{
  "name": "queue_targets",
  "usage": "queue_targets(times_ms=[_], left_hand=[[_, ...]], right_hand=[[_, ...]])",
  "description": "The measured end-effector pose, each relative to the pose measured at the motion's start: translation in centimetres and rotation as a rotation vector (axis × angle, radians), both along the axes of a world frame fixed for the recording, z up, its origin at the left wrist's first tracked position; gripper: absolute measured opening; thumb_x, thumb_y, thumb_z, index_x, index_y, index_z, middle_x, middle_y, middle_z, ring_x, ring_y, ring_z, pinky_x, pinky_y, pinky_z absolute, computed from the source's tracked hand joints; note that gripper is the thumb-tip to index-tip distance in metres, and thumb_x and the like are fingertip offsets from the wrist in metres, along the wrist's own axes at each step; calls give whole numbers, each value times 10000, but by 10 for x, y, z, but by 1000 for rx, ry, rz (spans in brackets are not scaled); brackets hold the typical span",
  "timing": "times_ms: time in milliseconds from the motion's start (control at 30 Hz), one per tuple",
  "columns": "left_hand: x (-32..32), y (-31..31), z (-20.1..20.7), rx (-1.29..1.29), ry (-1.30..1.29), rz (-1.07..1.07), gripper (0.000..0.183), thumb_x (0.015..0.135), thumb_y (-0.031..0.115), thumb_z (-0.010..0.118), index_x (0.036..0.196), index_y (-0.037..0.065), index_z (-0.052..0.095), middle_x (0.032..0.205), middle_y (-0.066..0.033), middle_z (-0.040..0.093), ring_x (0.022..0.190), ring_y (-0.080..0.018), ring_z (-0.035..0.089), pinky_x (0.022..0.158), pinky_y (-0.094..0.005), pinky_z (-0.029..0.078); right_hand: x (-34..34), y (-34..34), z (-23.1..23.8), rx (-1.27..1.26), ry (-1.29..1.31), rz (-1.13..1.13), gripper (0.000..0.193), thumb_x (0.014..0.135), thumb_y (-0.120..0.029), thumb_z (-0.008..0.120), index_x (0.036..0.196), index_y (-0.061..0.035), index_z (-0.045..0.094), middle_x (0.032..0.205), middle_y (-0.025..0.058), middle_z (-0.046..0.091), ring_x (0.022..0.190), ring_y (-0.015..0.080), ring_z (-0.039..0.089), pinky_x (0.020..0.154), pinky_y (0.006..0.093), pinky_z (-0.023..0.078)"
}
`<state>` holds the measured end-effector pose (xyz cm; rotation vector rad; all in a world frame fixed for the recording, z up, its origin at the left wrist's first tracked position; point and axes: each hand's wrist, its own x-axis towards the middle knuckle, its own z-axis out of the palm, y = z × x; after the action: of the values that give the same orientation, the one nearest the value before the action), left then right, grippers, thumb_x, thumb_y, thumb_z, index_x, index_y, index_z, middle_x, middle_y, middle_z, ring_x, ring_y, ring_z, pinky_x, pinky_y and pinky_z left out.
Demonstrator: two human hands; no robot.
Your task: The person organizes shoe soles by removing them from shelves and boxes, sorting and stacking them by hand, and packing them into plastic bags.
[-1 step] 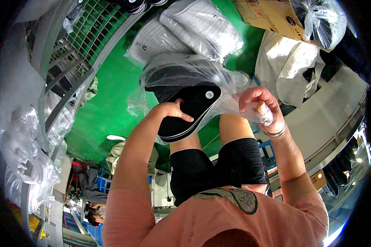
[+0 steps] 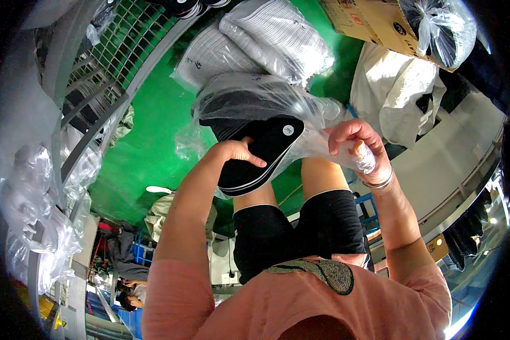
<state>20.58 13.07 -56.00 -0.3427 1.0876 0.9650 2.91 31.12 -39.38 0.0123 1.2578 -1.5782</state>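
A stack of black insoles (image 2: 266,139) with pale edges lies tilted in front of my knees, a round white sticker on its top piece. My left hand (image 2: 236,152) grips the stack from the left, its thumb across the top insole and the other fingers partly hidden. Around the stack hangs a clear plastic bag (image 2: 317,116), bunched toward the right. That gathered end is in my right hand (image 2: 368,147), with the fingers curled and plastic film wrapped about them.
Beyond the stack, bagged white-edged bundles (image 2: 277,39) lie on the green floor (image 2: 147,124). A metal mesh rack (image 2: 122,42) with bagged goods runs along the left. At far right are a cardboard box (image 2: 374,22) and white sacking (image 2: 399,90). Another person (image 2: 131,297) is at lower left.
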Motion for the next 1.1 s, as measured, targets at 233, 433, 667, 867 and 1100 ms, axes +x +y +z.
queue_targets(times_ms=[233,433,667,867,1100], left_hand=[[-29,-4,34,-115,606,-159,874,374,438,740,1084,39,423,1013,-152,500,974,-273,460,823,-401,320],[-8,-11,15,-588,854,-475,787,409,520,680,1023,81,461,949,-114,518,930,-267,476,788,-445,323],[-5,-5,4,-587,998,-174,619,518,540,607,919,76,516,878,-100,544,826,-252,514,733,-401,340],[-1,1,34,-779,1445,12,294,733,264,525,913,31,531,1051,-89,450,969,-260,424,835,-416,293],[34,-31,81,-1458,1050,213,763,594,399,620,1198,112,251,1187,-155,251,1095,-315,249,830,-485,214]], right_hand=[[0,6,-1,71,-13,3,339,751,-383,512,858,-63,481,727,38,507,701,142,479,884,359,277],[-4,-2,-2,-123,-17,21,220,800,-230,483,872,-22,492,806,58,500,739,141,486,694,263,378],[-1,3,-5,18,-10,67,296,786,-355,469,860,-70,491,733,46,501,707,170,480,861,403,278],[-5,-12,-18,36,132,-83,305,792,-319,468,897,-33,465,899,106,479,863,218,459,853,368,314],[-17,-13,-12,115,59,-93,303,790,-317,484,936,-52,469,924,77,493,888,185,473,817,321,344]])
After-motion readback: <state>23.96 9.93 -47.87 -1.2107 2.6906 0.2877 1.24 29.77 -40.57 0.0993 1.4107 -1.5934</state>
